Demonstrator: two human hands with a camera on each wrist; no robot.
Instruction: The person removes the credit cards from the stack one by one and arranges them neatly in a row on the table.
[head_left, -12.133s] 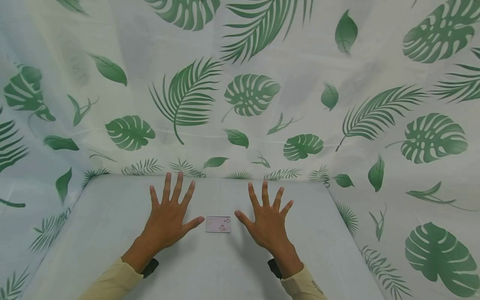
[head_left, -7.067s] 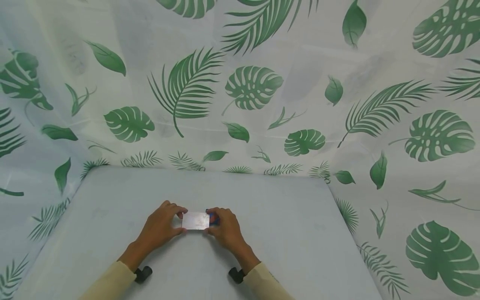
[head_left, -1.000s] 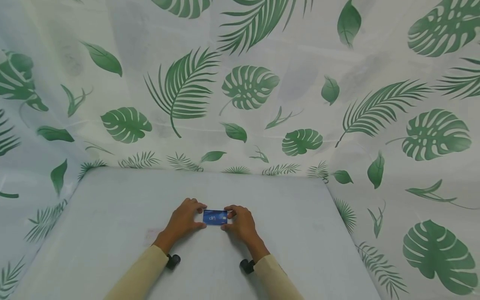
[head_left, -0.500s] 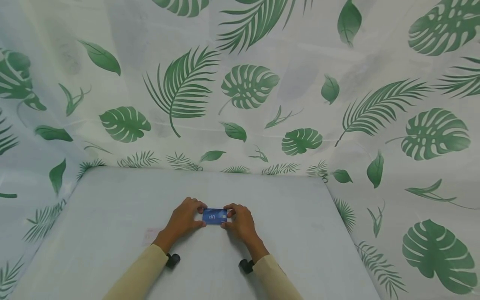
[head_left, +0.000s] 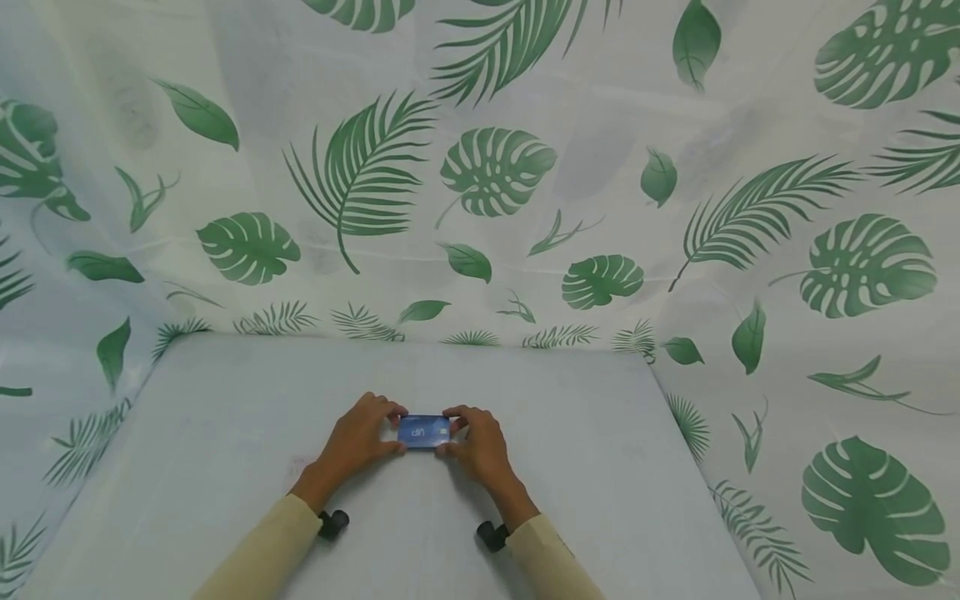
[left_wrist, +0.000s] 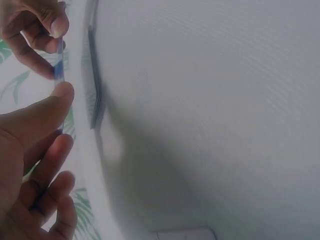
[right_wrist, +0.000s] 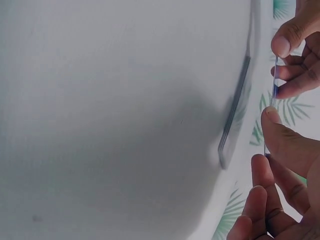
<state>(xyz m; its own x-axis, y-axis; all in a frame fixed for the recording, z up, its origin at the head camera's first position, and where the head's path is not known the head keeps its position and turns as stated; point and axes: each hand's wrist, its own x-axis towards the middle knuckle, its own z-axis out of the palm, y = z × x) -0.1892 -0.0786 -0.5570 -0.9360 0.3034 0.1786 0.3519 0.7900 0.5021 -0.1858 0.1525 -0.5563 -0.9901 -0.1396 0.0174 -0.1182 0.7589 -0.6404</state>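
Observation:
Both hands hold up a blue card (head_left: 423, 432) with upside-down "VIP" lettering in the head view. My left hand (head_left: 360, 433) pinches its left end between thumb and fingers, and my right hand (head_left: 480, 442) pinches the right end the same way. Seen nearly edge-on, the card (left_wrist: 58, 70) is a thin strip in the left wrist view. In the right wrist view the card (right_wrist: 274, 90) also shows edge-on. Beyond the hands, a thin dark-edged flat thing (right_wrist: 235, 107) lies on the table. A pale pinkish card (head_left: 300, 467) rests left, partly behind my left forearm.
The white table (head_left: 585, 433) runs back to a leaf-patterned sheet (head_left: 480, 275), which also rises at both sides. Near the bottom of the left wrist view a pale card (left_wrist: 185, 234) lies on the table. Dark wrist cameras (head_left: 333, 524) sit under the sleeves.
Earlier, both hands lay spread beside a pinkish card; later they held a whitish card with a blue one behind. Over the last second, both hands moved the blue card slightly left.

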